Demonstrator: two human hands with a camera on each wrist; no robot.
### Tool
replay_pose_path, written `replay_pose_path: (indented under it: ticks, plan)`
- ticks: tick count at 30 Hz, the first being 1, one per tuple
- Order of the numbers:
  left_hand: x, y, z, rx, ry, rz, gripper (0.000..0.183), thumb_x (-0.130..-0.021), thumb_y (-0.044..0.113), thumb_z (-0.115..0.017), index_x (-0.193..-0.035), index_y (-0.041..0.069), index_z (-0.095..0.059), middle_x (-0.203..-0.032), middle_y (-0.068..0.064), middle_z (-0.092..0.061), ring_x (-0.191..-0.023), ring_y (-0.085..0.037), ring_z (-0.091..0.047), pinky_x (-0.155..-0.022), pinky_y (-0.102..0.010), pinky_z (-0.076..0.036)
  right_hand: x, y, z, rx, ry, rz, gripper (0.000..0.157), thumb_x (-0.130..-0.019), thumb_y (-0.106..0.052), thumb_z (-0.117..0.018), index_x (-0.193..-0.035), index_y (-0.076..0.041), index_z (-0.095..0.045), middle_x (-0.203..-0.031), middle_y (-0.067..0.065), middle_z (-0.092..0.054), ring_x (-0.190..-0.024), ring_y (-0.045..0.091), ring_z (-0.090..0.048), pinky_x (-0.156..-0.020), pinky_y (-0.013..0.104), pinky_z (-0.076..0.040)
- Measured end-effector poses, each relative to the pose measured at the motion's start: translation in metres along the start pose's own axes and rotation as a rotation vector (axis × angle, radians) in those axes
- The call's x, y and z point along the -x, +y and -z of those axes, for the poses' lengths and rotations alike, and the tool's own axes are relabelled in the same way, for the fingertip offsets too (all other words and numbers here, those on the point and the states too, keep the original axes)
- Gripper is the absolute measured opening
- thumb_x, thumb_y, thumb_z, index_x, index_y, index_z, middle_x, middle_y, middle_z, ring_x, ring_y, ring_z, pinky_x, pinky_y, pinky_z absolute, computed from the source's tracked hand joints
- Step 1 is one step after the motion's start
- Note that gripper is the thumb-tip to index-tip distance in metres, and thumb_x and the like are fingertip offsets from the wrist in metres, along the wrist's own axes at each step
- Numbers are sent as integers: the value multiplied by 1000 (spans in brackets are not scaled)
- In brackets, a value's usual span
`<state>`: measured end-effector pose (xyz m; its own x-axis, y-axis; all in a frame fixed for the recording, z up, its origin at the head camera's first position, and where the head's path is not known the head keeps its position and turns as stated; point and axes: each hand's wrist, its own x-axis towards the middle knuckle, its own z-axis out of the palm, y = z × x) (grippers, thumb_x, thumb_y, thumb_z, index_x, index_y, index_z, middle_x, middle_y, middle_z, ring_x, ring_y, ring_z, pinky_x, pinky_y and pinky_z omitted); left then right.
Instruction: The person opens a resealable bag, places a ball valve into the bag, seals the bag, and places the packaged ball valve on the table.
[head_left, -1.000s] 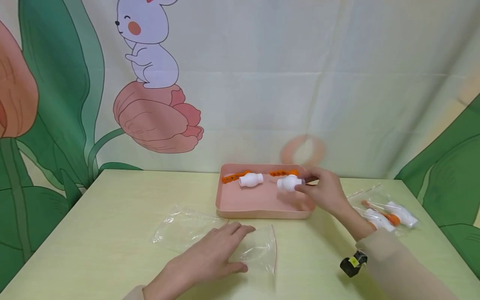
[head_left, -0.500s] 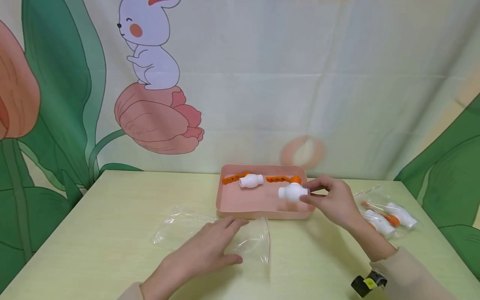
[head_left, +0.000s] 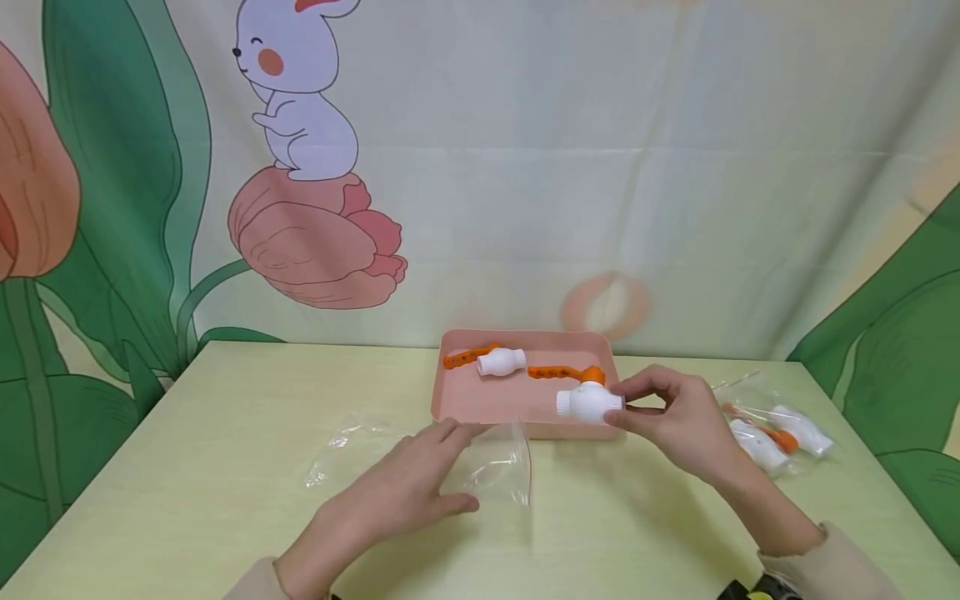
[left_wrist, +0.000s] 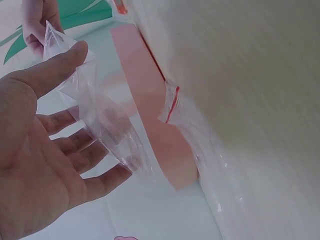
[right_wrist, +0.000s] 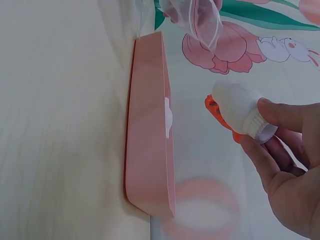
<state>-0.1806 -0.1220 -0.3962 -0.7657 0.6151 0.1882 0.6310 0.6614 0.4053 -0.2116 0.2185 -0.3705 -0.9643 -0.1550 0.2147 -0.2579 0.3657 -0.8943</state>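
My right hand (head_left: pixel 686 425) pinches one end of a white plastic ball valve (head_left: pixel 588 402) with an orange lever handle, above the front right of the pink tray (head_left: pixel 480 404). In the right wrist view, thumb and fingers grip the ribbed end of the valve (right_wrist: pixel 237 107). My left hand (head_left: pixel 397 483) holds a clear zip bag (head_left: pixel 498 467) off the table, between its spread thumb and fingers; the bag's red-edged end faces right. In the left wrist view, the thumb lies against the bag (left_wrist: pixel 100 110). A second ball valve (head_left: pixel 501 361) lies in the tray.
Another clear bag (head_left: pixel 337 458) lies flat on the table left of the tray, partly behind my left hand. At the right, a clear bag (head_left: pixel 757 387) contains white and orange valves. A printed curtain (head_left: pixel 510 167) hangs behind the table.
My right hand has brought the ball valve toward me, from over the tray's interior to its front edge. The left hand and its bag have shifted slightly left and farther from me.
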Motion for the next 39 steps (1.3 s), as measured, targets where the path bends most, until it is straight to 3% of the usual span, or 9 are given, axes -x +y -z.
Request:
replay_pose_path:
  ticks: [7,21,31,39]
  plan:
    - [0,-4,4,12,10,61,72,-87,27,-84,-146,7,-49,-132,-6,-59,-114,-23,-61,-98,-43,-52,13,-7,1,-83,-64,-9,24,-81,-2,-87,-100,1,-72,-113,17,-69,-95,30,-74,-80,37,-61]
    - [-2,-10,5,57,37,129,74,-87,23,-85,-148,5,-47,-143,-9,-55,-125,-28,-57,-105,-46,-47,27,-13,3,-162,-195,69,25,-83,1,-84,-104,3,-71,-111,17,-69,-93,33,-75,-82,41,-60]
    - [-3,-12,6,99,39,114,73,-90,24,-83,-149,6,-44,-147,-10,-52,-130,-28,-54,-108,-46,-44,29,-14,1,-207,-297,144,26,-84,3,-82,-107,2,-70,-111,18,-67,-94,37,-74,-82,44,-60]
    - [-4,-8,7,113,10,57,73,-91,25,-82,-151,8,-43,-145,-8,-53,-129,-25,-54,-108,-45,-45,27,-13,-4,-217,-299,152,27,-83,5,-82,-107,2,-71,-112,20,-66,-98,36,-72,-84,44,-59]
